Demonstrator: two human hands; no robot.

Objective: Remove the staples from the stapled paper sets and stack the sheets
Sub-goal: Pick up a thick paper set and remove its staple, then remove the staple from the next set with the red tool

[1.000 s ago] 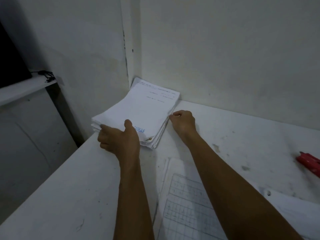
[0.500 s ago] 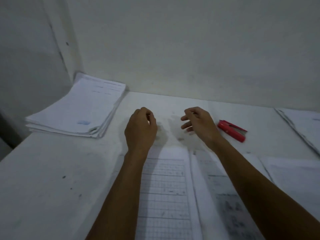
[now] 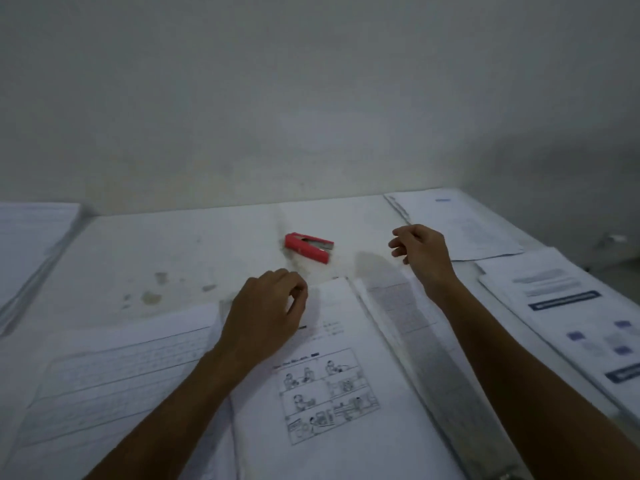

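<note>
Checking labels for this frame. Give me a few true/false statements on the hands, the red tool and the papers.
1. The red staple remover lies on the table, untouched. True.
2. The right hand grips the staple remover. False: it holds nothing and is off to the remover's right.
3. The left hand is over the sheet with cartoon panels. True.
4. All papers form one stack. False: separate piles lie at far left, in front, and at right.

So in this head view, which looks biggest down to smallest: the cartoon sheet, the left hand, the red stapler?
1. Cartoon sheet, largest by far.
2. Left hand.
3. Red stapler, smallest, though it lies farther from the camera, which shrinks it.
</note>
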